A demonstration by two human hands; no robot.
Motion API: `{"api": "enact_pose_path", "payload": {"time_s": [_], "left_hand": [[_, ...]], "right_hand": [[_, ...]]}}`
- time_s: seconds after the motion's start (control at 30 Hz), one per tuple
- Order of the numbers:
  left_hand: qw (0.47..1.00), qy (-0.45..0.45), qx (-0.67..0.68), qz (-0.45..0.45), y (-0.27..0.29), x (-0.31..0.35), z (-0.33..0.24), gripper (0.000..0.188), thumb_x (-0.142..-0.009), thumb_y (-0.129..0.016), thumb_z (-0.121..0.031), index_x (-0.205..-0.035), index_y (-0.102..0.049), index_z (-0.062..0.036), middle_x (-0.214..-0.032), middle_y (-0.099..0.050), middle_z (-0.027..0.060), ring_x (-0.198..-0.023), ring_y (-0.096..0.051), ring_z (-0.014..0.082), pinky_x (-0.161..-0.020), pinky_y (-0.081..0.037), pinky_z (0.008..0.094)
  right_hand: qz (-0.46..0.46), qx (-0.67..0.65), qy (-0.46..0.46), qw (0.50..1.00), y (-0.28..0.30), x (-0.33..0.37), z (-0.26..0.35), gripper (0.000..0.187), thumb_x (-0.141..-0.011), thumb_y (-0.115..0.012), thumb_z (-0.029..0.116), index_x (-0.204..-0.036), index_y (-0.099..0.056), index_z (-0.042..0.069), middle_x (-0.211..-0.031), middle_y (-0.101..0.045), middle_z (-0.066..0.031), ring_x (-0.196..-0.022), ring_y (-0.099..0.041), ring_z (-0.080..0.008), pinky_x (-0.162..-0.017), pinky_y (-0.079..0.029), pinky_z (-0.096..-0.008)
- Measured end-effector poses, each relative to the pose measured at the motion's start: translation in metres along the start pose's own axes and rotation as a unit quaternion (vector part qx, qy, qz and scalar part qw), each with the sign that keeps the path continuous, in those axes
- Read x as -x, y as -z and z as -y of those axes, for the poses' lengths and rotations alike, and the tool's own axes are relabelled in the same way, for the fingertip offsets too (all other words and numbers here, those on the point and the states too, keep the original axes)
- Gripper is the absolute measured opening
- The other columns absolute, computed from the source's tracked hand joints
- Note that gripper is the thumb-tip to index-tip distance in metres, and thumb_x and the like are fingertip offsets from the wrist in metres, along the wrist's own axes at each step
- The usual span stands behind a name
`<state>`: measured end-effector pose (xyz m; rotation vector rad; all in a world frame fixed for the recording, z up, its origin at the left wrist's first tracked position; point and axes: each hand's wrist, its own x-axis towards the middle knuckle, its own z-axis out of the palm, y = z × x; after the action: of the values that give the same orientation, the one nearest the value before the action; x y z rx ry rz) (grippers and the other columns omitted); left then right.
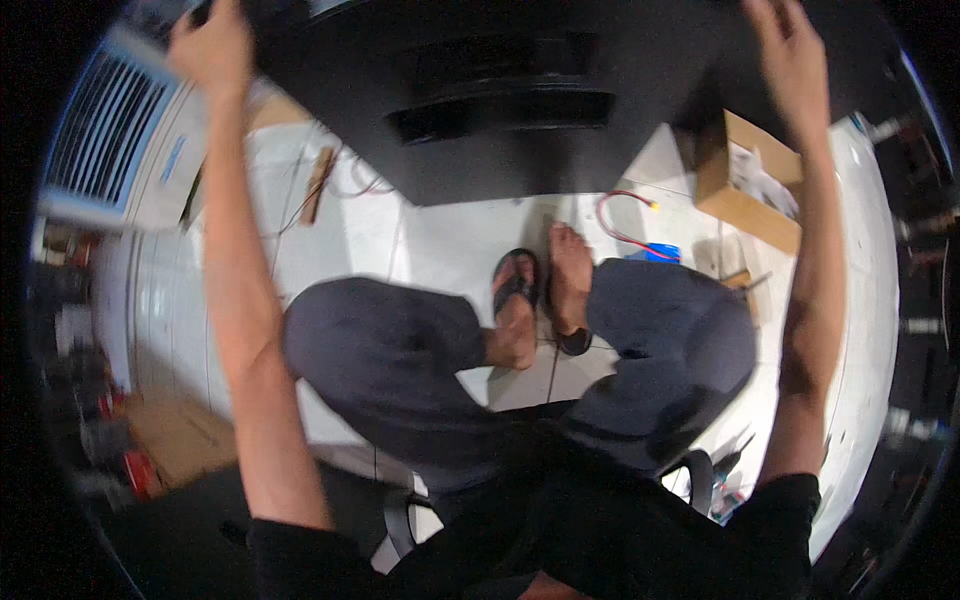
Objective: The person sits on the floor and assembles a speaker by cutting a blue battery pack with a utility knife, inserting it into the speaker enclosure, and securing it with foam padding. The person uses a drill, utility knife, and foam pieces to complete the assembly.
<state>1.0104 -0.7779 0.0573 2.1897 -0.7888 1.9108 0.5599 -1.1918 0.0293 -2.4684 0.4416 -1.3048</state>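
Note:
A large black box-like object (500, 165) with a long dark recess in its face fills the top middle, in front of my knees. At the upper left, my left hand (215, 50) is closed on something dark beside this object's left edge. My right hand (795, 65) reaches to the top edge at the right, against a dark area. Its fingers look bent, and their tips run out of the picture. What either hand grips is too dark and cropped to make out.
An open cardboard box (755, 205) with white stuff inside stands on the tiled floor at the right. Near my feet (570, 275) lie a blue pack (662, 253) and a red cable (610, 230). A wooden strip (318, 185) and thin wires lie left; a white louvred unit (160, 165) stands beyond.

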Motion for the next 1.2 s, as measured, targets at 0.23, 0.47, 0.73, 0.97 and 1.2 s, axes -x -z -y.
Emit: {"api": "enact_pose_path", "payload": {"time_s": [0.23,0.47,0.73,0.97,1.2], "left_hand": [[0.796,0.323,0.512,0.014,0.04,0.003,-0.066,0.049,-0.077,-0.081,-0.019,-0.103,-0.061,0.0173,-0.091,-0.069,0.0189,-0.078,-0.067,0.0192,-0.079,-0.052,0.0283],[0.806,0.358,0.472,-0.019,0.061,-0.005,-0.071,0.037,-0.079,-0.079,-0.018,-0.099,-0.068,0.011,-0.094,-0.07,0.0188,-0.078,-0.068,0.0195,-0.077,-0.055,0.0292],[0.85,0.296,0.436,-0.026,0.052,-0.004,-0.068,0.045,-0.078,-0.078,-0.031,-0.095,-0.068,0.0097,-0.087,-0.07,0.0139,-0.077,-0.061,0.0179,-0.075,-0.049,0.0315],[0.842,0.293,0.452,-0.005,0.08,0.004,-0.092,0.041,-0.082,-0.072,-0.026,-0.107,-0.06,0.0047,-0.092,-0.063,0.0151,-0.083,-0.059,0.0241,-0.077,-0.047,0.036],[0.822,0.223,0.524,-0.009,0.208,0.073,-0.177,0.069,-0.079,-0.076,-0.01,-0.136,-0.042,0.0075,-0.134,-0.05,0.022,-0.122,-0.051,0.0319,-0.104,-0.04,0.0399]], "right_hand": [[0.347,0.134,-0.279,0.885,0.028,0.268,-0.049,0.075,-0.081,-0.077,0.042,-0.134,-0.05,-0.003,-0.126,-0.058,-0.0266,-0.12,-0.055,-0.0374,-0.1,-0.045,-0.0427],[0.443,0.163,-0.235,0.849,-0.054,0.332,-0.037,0.121,-0.066,-0.087,0.033,-0.154,-0.008,0.012,-0.156,-0.009,-0.0314,-0.136,-0.031,-0.0508,-0.107,-0.037,-0.0553],[0.299,0.148,-0.436,0.836,-0.04,0.381,-0.059,0.099,-0.068,-0.084,0.023,-0.149,-0.029,0.008,-0.142,-0.04,-0.0283,-0.126,-0.048,-0.0381,-0.099,-0.046,-0.0457],[0.06,-0.024,-0.543,0.837,0.078,0.313,-0.047,0.088,-0.07,-0.083,0.019,-0.145,-0.039,0.005,-0.135,-0.051,-0.0257,-0.121,-0.053,-0.0322,-0.096,-0.047,-0.0421],[-0.067,0.299,-0.185,0.934,0.207,0.141,0.123,0.054,-0.085,-0.07,0.022,-0.132,-0.057,-0.001,-0.125,-0.062,-0.0178,-0.11,-0.061,-0.0231,-0.099,-0.045,-0.0376]]}}
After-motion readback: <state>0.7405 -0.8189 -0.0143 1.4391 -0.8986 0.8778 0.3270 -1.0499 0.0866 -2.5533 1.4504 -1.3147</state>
